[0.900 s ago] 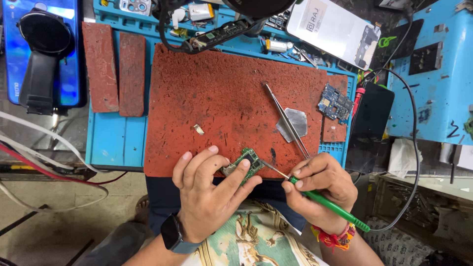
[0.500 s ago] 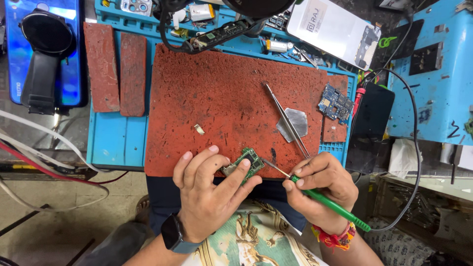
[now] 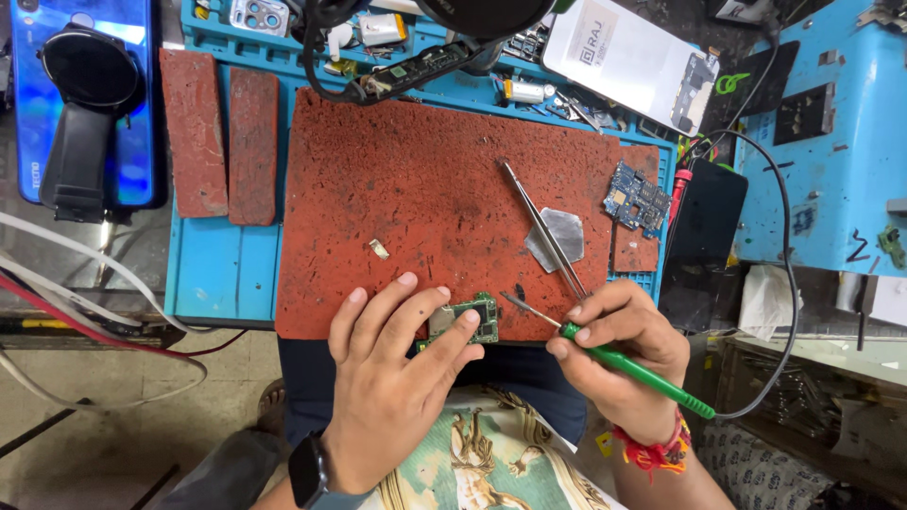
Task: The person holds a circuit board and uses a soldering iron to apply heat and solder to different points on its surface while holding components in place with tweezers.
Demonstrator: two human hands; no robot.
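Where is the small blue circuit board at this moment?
In the head view, the small blue circuit board lies at the right edge of the red mat, right of the flat metal shield and the tweezers.

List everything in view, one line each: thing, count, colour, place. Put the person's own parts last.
red work mat: 1, red, centre of the bench
blue tray: 1, blue, under the mat
red strips: 2, red, left on the tray
small circuit board: 1, green, mat's near edge
blue circuit board: 1, blue, right of the mat
tweezers: 1, metal, lying on the mat
metal shield: 1, grey, under the tweezers
phone back: 1, white, top right
blue phone: 1, blue, top left, a black stand on it
soldering iron: 1, green handle
left hand: 1, holds the small circuit board
right hand: 1, holds the soldering iron
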